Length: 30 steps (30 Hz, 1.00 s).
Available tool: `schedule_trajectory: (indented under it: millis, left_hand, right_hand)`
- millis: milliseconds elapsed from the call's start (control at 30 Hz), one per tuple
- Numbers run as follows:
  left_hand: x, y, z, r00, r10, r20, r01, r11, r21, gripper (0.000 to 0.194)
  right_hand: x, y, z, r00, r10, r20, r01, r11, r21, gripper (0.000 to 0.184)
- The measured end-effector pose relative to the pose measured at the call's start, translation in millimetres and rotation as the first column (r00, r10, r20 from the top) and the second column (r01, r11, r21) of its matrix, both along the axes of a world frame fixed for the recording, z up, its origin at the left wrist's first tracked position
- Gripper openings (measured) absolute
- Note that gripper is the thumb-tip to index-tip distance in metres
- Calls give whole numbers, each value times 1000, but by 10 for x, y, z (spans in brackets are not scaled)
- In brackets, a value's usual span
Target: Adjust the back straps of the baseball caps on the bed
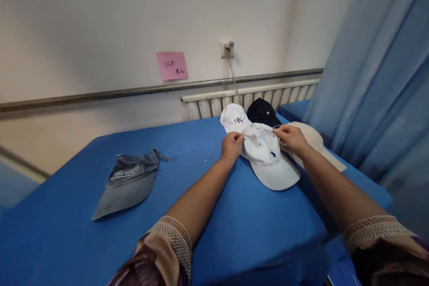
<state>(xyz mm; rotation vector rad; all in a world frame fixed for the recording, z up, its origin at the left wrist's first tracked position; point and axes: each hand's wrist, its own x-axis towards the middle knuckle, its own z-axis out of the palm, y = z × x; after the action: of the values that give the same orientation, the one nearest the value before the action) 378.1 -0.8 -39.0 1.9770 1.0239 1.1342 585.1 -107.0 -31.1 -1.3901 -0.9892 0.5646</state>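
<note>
A white baseball cap point(263, 149) with a small dark horse-rider emblem is pinched at both sides of its crown, its brim toward me. My left hand point(232, 146) is closed on the left side of this cap. On the opposite side, my right hand point(292, 137) grips the fabric between thumb and fingers. Just behind it sit a white cap with black letters point(234, 117) and a navy cap point(263, 111). A cream cap point(310, 140) lies to the right, partly behind my right hand.
A grey cap point(132, 181) with white lettering lies on the left of the blue-covered table point(187, 161). Behind run a metal rail point(134, 91) and a radiator point(248, 96). A plugged socket point(227, 49) and pink note point(172, 65) are on the wall; a blue curtain point(368, 76) hangs right.
</note>
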Motion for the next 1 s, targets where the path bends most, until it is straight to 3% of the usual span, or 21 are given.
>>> schedule_trajectory:
  millis: [167,300,467,567,733,867,1000]
  left_hand:
    - [231,119,-38,1000,-8,-25,8,1000,-13,11]
    - [174,96,-59,1000,-14,-18,14,999,-29,14]
    - [-329,-64,-148,1000,15,-23,-16,998,-62,19]
    - [-785,-190,-261,997,15,-76,-23,994,-106,16]
    - [-1431,-365,-364,991,22,-130,-41,988,-148,14]
    - [-1722,-434,-350,987,-28,-159,9,993,-115,13]
    - [-1878,-398,-359,968,-106,-228,88,992,-88,14]
  right_hand:
    - [75,-32,-50,994,-82,73,83,997,-5,50]
    - [63,-58,-44,984,-144,109,150,988,-49,48]
    - [30,-123,-12,959,-260,110,262,965,-8,44]
    - [-152,-161,22,974,-220,55,219,975,29,40]
    - [-954,-147,112,998,61,13,-61,997,37,32]
    - [-1842,-42,110,950,313,-1,-313,950,-4,24]
    - [-2541,129,-89,884,467,34,-461,881,-104,19]
